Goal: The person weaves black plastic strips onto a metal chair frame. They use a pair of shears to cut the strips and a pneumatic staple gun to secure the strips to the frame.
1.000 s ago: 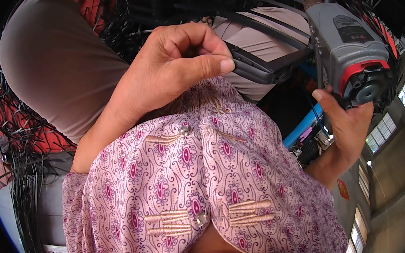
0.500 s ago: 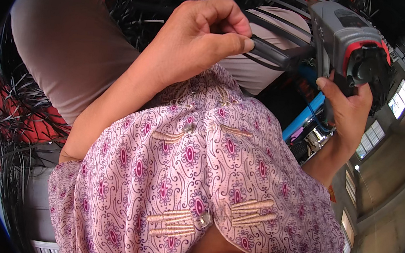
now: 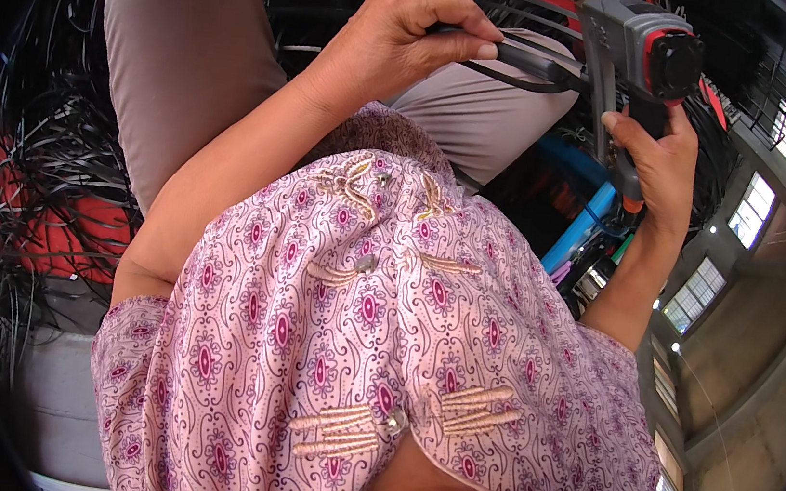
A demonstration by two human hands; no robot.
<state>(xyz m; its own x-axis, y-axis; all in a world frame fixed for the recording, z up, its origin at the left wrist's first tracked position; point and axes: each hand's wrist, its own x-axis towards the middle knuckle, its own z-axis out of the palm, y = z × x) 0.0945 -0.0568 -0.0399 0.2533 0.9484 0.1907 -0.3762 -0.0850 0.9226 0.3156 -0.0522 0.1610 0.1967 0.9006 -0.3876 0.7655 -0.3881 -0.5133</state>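
Grey power tool, red-trimmed, upper right; slim black piece, roughly level, just left.

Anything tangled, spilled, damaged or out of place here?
Yes: at left, loose black strips sprawl in a tangle over a red surface, crossing every which way instead of lying bundled. No spill or damage stands out.

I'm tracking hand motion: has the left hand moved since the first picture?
Yes: against the nearly steady collar button, the left hand has moved farther away, up and rightward in the picture.
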